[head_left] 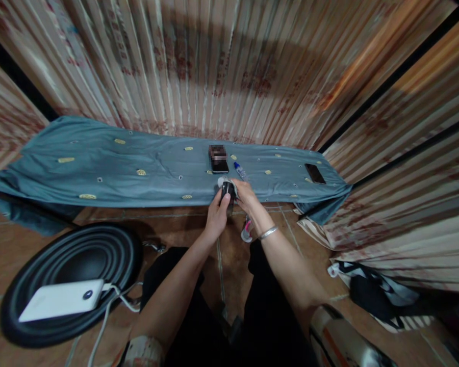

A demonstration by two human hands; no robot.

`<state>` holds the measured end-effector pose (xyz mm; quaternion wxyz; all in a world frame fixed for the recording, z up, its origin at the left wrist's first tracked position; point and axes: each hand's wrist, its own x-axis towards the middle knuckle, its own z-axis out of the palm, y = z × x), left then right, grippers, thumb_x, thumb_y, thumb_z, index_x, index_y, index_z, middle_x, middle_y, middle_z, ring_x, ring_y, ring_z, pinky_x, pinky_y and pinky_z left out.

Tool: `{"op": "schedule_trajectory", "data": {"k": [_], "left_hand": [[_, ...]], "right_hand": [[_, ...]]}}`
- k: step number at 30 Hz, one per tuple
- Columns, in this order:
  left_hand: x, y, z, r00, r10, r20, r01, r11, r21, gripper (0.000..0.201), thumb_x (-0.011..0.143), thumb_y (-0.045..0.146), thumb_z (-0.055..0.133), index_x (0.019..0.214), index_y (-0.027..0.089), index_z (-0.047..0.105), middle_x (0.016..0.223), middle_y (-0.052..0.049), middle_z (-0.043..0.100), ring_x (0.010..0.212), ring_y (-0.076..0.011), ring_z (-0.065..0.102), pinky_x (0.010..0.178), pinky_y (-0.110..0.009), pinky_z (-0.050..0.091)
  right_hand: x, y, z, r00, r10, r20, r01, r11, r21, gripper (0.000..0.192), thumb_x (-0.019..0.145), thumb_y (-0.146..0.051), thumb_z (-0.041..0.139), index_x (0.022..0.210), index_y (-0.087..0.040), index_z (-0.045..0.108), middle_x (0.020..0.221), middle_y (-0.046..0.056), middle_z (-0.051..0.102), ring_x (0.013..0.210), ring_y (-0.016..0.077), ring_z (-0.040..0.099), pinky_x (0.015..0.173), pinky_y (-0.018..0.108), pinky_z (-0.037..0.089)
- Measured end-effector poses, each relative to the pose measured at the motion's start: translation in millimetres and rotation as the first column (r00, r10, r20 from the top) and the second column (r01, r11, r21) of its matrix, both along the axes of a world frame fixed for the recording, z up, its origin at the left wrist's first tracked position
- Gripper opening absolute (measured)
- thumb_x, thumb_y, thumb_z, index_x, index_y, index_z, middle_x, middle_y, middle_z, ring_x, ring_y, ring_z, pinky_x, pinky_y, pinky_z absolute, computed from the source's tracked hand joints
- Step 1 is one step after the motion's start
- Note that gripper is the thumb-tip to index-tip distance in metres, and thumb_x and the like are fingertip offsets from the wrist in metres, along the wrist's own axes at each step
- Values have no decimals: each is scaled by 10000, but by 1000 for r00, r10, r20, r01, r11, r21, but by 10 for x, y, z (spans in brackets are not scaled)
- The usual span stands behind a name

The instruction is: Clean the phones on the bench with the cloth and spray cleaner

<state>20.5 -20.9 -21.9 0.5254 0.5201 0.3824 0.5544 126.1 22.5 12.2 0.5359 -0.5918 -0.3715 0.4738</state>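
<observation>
Pleated curtains (229, 66) in cream with reddish print fill the whole upper half of the frame and wrap round both sides. Across the middle lies a long grey-blue cloth (110, 173) dotted with small yellow ovals, spread over a brown tiled floor (233, 255). In the lower left sits a black ribbed round tray (110, 250) with a white power bank (61, 299) resting on it, a white cable (107, 311) running from its end. A dark bag (375, 293) lies at the lower right.

On the cloth, at centre, a dark phone (218, 159) lies flat, its upper part blurred; a second phone (314, 173) lies towards the right end. A blue-capped pen (240, 170) lies just beside the centre phone. No writing is legible anywhere.

My arms reach forward from the bottom edge and meet at the cloth's near edge. My left hand (216, 216) grips a small black object (228, 192), thumb up along its side. My right hand (247, 196), a silver bangle (268, 233) at the wrist, closes on the same object from the right, with something white showing at its top. A pink and white item (247, 230) lies on the floor below that wrist.
</observation>
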Motion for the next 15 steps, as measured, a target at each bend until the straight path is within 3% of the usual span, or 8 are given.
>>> {"op": "schedule_trajectory", "data": {"k": [4,8,11,15], "left_hand": [[34,42,27,954,24,299,39,979,-200,324,856,462,577,933,175,706,1016,-58,737,1042,-239,648,984,-371,459],[28,47,165,800,95,593,218,874,-434,228,892,349,542,878,167,679,812,-18,722,812,-176,679,871,-338,517],[7,65,262,738,196,645,235,822,-519,202,910,275,517,890,157,680,808,-19,727,833,-160,689,881,-298,514],[-10,124,286,723,227,652,213,825,-524,225,914,298,521,895,148,688,867,-43,742,979,-186,688,930,-292,498]], "right_hand": [[-80,28,-75,985,-131,-113,131,991,-4,274,728,-421,668,591,-203,576,491,-66,528,485,95,490,493,221,398],[-128,-3,-142,985,-151,-81,156,986,56,321,800,-486,614,703,-182,643,584,-16,619,603,155,601,601,278,503],[-169,-72,-189,992,-122,-38,126,979,161,335,845,-465,571,875,-155,695,814,39,728,789,186,669,792,326,542],[-246,-213,-241,979,-75,191,14,952,305,470,884,-481,500,1179,-152,660,1160,84,718,1072,228,655,1010,388,474]]}}
